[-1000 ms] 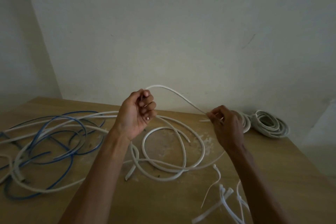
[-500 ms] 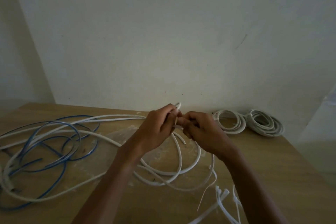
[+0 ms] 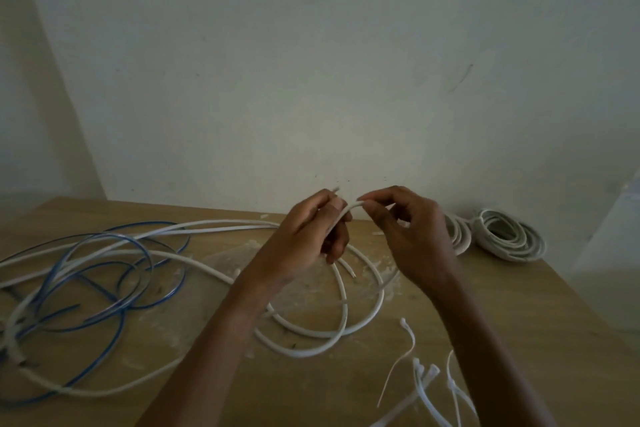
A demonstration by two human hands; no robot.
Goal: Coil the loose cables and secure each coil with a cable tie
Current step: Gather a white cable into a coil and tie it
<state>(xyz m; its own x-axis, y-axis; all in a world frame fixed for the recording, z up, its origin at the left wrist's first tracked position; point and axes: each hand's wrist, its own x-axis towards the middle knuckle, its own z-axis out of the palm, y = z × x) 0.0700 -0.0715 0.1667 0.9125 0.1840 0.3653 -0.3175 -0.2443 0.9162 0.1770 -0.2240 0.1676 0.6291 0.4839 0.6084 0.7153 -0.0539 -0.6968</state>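
Note:
A loose white cable (image 3: 343,308) lies in wide loops on the wooden table (image 3: 519,315). My left hand (image 3: 304,239) grips a gathered part of it, with the cable's end sticking up above the fingers. My right hand (image 3: 408,236) pinches the same cable between thumb and forefinger just to the right, close to the left hand. A blue cable (image 3: 114,274) tangled with more white cable sprawls at the left. Several white cable ties (image 3: 426,381) lie at the front right.
Two finished white coils (image 3: 509,236) sit at the back right by the wall. The table's right edge runs diagonally near them. A plain wall stands close behind the table.
My hands came together from apart, bringing the cable's raised loop into the left hand. My right hand has since slid a little to the right along the cable.

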